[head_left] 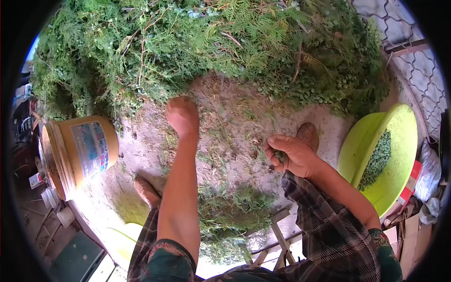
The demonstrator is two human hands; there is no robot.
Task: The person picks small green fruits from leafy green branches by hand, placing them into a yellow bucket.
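Note:
My right hand is curled, palm partly up, around a few small green seed cones that show between thumb and fingers. Farther forward and to the left, my left hand looks closed, knuckles up, at the near edge of a heap of green conifer branches. Motion blurs its fingertips, and anything in its grasp is hidden. Off to the right of my right hand, a lime-green basin stands tilted, with many more green cones inside.
A yellowish bucket with a printed label lies tipped at the left. My shoes stand on ground strewn with green scraps. More cut sprigs lie between my legs, by a wooden frame. Cardboard is stacked at the lower right.

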